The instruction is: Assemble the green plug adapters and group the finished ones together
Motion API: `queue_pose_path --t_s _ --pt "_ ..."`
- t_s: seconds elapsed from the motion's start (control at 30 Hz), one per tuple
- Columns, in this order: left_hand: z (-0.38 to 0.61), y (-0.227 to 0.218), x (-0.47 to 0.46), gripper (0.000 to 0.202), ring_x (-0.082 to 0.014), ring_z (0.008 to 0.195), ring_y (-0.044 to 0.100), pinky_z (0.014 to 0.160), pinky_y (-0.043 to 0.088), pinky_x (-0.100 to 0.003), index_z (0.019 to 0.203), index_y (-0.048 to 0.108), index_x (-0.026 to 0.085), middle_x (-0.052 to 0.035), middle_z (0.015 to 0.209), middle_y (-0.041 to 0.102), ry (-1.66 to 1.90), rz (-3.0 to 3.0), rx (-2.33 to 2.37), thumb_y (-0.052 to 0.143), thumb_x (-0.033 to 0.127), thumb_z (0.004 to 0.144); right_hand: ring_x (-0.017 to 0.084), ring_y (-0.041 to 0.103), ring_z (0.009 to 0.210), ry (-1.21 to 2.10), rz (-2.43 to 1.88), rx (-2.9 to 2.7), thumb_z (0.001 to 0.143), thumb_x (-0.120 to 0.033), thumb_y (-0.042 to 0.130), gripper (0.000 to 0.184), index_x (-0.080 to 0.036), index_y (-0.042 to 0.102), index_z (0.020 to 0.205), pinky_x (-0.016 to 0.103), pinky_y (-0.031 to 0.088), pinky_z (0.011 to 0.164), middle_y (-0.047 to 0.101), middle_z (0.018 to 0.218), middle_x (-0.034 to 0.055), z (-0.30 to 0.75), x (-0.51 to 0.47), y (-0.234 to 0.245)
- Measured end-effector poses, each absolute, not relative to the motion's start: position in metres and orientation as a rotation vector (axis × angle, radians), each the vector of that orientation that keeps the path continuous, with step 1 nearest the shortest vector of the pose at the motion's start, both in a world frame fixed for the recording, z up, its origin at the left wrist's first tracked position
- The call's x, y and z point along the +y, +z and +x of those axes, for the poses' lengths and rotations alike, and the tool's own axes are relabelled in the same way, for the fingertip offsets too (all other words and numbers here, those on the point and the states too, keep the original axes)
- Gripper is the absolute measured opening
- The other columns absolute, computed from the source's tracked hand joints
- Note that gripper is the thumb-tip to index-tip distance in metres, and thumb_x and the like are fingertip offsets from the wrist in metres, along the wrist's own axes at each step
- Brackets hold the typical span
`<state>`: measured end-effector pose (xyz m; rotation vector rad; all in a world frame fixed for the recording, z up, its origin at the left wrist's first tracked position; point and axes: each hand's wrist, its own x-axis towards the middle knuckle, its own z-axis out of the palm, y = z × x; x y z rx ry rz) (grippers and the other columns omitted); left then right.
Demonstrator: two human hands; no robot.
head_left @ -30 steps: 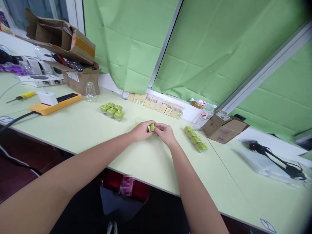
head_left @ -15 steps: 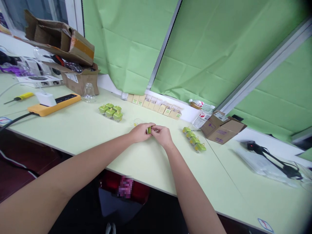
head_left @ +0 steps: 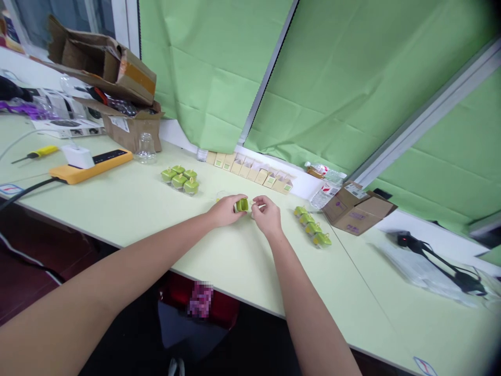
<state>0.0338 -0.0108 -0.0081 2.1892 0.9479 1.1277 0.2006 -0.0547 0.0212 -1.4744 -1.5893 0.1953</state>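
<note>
A small green plastic lid (head_left: 242, 204) is held in my left hand (head_left: 224, 211), its hollow side in view, with thumb and fingers around its edge. Just to the right, my right hand (head_left: 267, 215) has its fingertips pinched together, apart from the lid; a small pale bit shows at them, too small to name. Behind my left hand a clear cup with a touch of yellow (head_left: 222, 196) is partly hidden. To the left stands a cluster of clear cups with green lids (head_left: 179, 180). More green-lidded cups (head_left: 312, 226) form a slanting row at the right.
Small tan boxes (head_left: 247, 169) line the wall. An orange power strip (head_left: 99, 165), a yellow screwdriver (head_left: 43, 151) and a clear jar (head_left: 146, 149) lie left, near stacked cardboard boxes (head_left: 131, 130). Bottles (head_left: 324, 193), an open carton (head_left: 356, 211) and a black device (head_left: 442, 258) are right.
My hands have moved apart: the right one has drawn off the lid to the right. The lid has turned so that its hollow inside shows.
</note>
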Motion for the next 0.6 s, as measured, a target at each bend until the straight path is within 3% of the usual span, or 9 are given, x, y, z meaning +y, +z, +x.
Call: queue_pose_path --t_s 0.17,0.37,0.47,0.6 --pt "0.0335 -0.0072 -0.0112 0.049 -0.0155 0.072 0.062 0.069 0.05 -0.025 0.124 0.06 0.023 -0.0048 0.104 0.07 1.142 2.201 0.939 0.065 0.032 0.076 0.012 0.056 0.058 0.172 -1.447 -1.677 0.081 -0.032 0.051 0.021 -0.021 0.067 0.089 0.027 0.048 0.064 0.067 0.086 0.0015 0.2016 -0.0499 0.0156" --pt "0.034 -0.0071 -0.012 0.051 -0.0151 0.067 0.06 0.067 0.049 -0.026 0.126 0.06 0.022 -0.0037 0.092 0.07 1.144 2.169 0.965 0.066 0.034 0.076 0.013 0.058 0.064 0.151 -1.413 -1.696 0.085 -0.037 0.052 0.02 -0.022 0.065 0.086 0.027 0.047 0.066 0.066 0.087 0.0025 0.2011 -0.0495 0.0149" --pt "0.0339 -0.0067 -0.012 0.053 -0.0146 0.063 0.058 0.065 0.048 -0.026 0.127 0.059 0.022 -0.0025 0.083 0.068 1.121 2.166 0.991 0.066 0.035 0.076 0.013 0.058 0.061 0.254 -1.442 -1.65 0.088 -0.041 0.049 0.023 -0.024 0.064 0.091 0.026 0.046 0.062 0.067 0.081 0.0003 0.201 -0.0518 0.0162" --pt "0.0337 -0.006 -0.012 0.051 -0.0136 0.061 0.057 0.063 0.046 -0.026 0.125 0.059 0.023 -0.0026 0.086 0.069 1.117 2.174 0.99 0.065 0.036 0.076 0.013 0.056 0.055 0.291 -1.474 -1.622 0.086 -0.043 0.054 0.024 -0.024 0.064 0.095 0.025 0.045 0.058 0.065 0.07 -0.0021 0.1989 -0.0546 0.0182"
